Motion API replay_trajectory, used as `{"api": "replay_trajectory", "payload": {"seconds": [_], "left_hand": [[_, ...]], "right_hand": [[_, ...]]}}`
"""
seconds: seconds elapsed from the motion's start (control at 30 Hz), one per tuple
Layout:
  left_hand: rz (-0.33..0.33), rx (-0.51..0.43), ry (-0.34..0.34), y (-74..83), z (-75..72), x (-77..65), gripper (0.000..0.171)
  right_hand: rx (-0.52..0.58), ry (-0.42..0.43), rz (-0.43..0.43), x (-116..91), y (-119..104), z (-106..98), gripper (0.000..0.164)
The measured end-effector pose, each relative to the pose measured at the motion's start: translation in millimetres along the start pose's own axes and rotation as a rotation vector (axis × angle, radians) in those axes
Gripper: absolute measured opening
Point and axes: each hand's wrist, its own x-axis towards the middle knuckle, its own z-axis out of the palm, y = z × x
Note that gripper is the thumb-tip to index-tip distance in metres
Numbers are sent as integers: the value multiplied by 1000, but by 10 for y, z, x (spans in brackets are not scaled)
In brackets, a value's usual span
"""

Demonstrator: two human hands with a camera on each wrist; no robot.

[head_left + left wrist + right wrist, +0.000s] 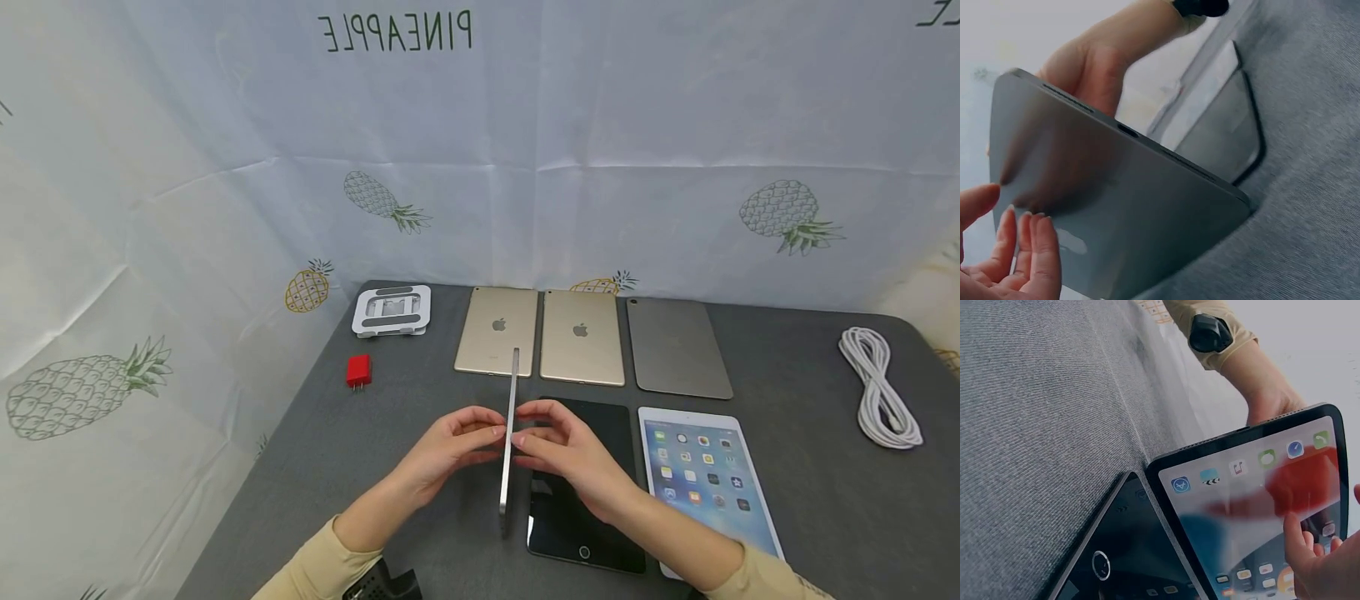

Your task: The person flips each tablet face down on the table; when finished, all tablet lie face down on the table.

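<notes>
A silver-edged tablet (507, 454) stands on its long edge on the table, seen edge-on between the two hands. My left hand (442, 454) touches its grey back (1129, 206) with the tips of thumb and fingers, which do not wrap round an edge. On the other side, the fingertips of my right hand (577, 454) rest against the lit screen (1241, 494), where app icons show. Just right of it a black tablet (585, 517) lies face up, partly hidden under the right hand and forearm. Beside that lies a white tablet (701, 467) with its screen on.
Along the back lie two gold tablets (495, 325) (582, 333) and a grey tablet (678, 346), all face down. At the left are a folded white stand (392, 311) and a red charger plug (359, 370). A coiled white cable (879, 387) lies at the right.
</notes>
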Motion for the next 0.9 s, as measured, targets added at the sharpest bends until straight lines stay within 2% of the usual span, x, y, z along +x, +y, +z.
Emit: {"api": "replay_trajectory", "payload": {"seconds": [0.23,0.43,0.63,0.9], "left_hand": [[-44,89,-85,-135,-37,25,37],[-103,148,-124,-225,-76,59,47],[-139,143,-132,-281,-79,83,50],[-145,136,-124,-271,-68,80,52]], "right_hand": [[9,28,11,-47,1,-46,51],[34,42,23,-112,-4,-126,55],[13,63,42,-195,-23,-236,57],[-31,134,94,-321,-39,-390,58]]}}
